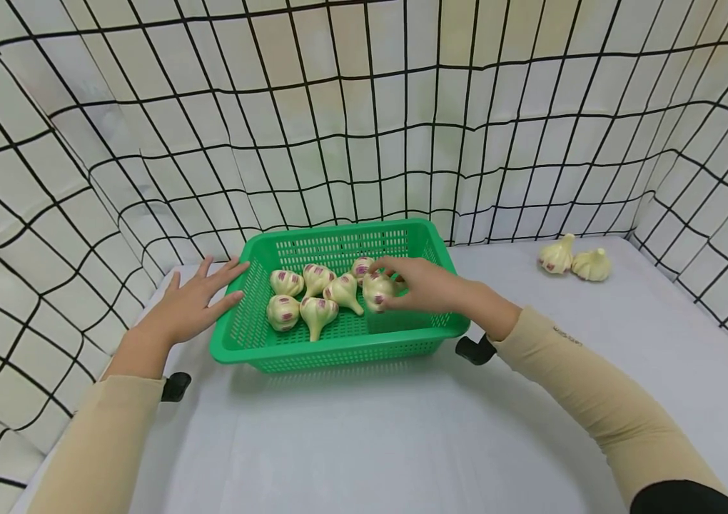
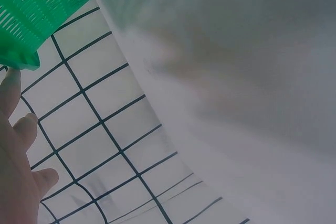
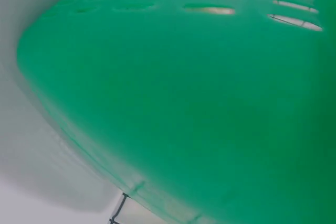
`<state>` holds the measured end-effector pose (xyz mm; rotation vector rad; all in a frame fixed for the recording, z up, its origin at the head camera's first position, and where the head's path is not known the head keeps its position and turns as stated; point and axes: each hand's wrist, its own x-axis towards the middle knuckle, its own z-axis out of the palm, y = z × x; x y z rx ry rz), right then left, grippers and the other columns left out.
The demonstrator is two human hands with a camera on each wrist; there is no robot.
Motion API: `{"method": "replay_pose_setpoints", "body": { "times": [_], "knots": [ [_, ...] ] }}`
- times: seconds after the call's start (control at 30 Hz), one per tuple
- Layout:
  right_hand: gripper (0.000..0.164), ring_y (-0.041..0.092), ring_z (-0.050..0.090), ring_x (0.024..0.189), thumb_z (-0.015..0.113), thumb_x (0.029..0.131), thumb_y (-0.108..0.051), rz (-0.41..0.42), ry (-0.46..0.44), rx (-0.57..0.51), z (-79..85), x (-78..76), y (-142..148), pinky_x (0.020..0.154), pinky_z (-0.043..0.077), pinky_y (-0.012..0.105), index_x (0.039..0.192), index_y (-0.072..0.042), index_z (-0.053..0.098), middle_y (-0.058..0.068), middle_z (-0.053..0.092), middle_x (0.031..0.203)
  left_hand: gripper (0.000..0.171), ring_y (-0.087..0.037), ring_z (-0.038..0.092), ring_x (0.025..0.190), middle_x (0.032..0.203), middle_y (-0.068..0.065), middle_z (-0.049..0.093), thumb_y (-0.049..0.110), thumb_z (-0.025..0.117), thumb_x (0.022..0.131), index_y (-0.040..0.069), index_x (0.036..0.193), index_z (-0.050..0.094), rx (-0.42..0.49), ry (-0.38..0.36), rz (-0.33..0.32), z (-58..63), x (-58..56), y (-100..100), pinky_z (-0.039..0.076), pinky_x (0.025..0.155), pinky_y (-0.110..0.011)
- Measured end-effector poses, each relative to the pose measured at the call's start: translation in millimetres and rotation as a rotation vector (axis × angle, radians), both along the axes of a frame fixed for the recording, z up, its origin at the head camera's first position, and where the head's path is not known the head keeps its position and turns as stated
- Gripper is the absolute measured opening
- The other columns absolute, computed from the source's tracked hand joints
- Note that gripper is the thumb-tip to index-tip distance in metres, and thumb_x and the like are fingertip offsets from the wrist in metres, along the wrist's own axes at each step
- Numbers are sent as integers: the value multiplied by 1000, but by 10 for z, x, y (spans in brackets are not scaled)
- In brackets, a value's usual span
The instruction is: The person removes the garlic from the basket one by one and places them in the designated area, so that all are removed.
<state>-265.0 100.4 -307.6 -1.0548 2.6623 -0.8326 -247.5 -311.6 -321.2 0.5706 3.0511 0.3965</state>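
Note:
A green plastic basket (image 1: 338, 352) with slotted sides sits on the white surface, and several garlic bulbs (image 1: 318, 314) lie inside it. Over the right half of the basket, my right hand (image 1: 425, 285) pinches a garlic bulb (image 1: 377, 291) between thumb and fingers. My left hand (image 1: 190, 307) rests at the basket's left rim with its fingers spread. In the left wrist view, fingertips of the left hand (image 2: 16, 156) touch the rim of the basket (image 2: 47, 9). Only the basket's outer wall (image 3: 173, 93) fills the right wrist view, hiding that hand and its bulb.
Two more garlic bulbs (image 1: 557, 255) lie together on the white tabletop (image 1: 370, 435) at the back right. Black netting (image 1: 402, 135) over pale sheeting encloses the back and both sides, close behind the basket.

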Motion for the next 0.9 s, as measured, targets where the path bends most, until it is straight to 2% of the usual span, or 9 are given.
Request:
{"method": "replay_pose_setpoints", "body": {
  "times": [0.2, 0.37, 0.5, 0.7, 0.9],
  "knots": [
    [57, 26, 64, 115, 79, 92, -21, -20, 29, -118, 79, 35, 98, 98, 54, 41, 143, -10, 55, 11, 61, 131, 69, -45, -3, 154, 170, -14, 17, 53, 42, 108, 18, 165, 25, 1, 6, 6, 15, 1, -2, -14, 113, -73],
    [59, 29, 65, 115, 81, 91, -22, -63, 74, -166, 104, 60, 213, 96, 55, 46, 143, -13, 56, 11, 61, 133, 68, -45, -3, 154, 169, -14, 17, 52, 42, 108, 19, 165, 25, 7, 2, 9, 30, 22, 12, -14, 113, -72],
    [62, 32, 64, 115, 82, 89, -17, -95, 79, -212, 127, 79, 306, 95, 55, 48, 144, -9, 54, 13, 61, 132, 68, -44, -4, 155, 170, -14, 17, 51, 43, 108, 19, 165, 25, 7, -3, 8, 25, 33, 18, -14, 113, -73],
    [65, 31, 60, 116, 86, 84, -13, -133, 107, -261, 154, 87, 457, 93, 54, 48, 141, -3, 56, 11, 62, 128, 68, -44, -5, 154, 170, -13, 16, 51, 42, 108, 19, 165, 25, 8, -4, 8, 11, 26, 16, -14, 112, -73],
    [64, 29, 63, 113, 85, 85, -13, -175, 117, -286, 142, 72, 629, 90, 53, 46, 141, -5, 56, 10, 61, 130, 68, -44, -5, 155, 170, -13, 16, 52, 43, 108, 19, 165, 25, 10, -7, 6, 10, 24, 12, -15, 112, -73]
  ]
}}
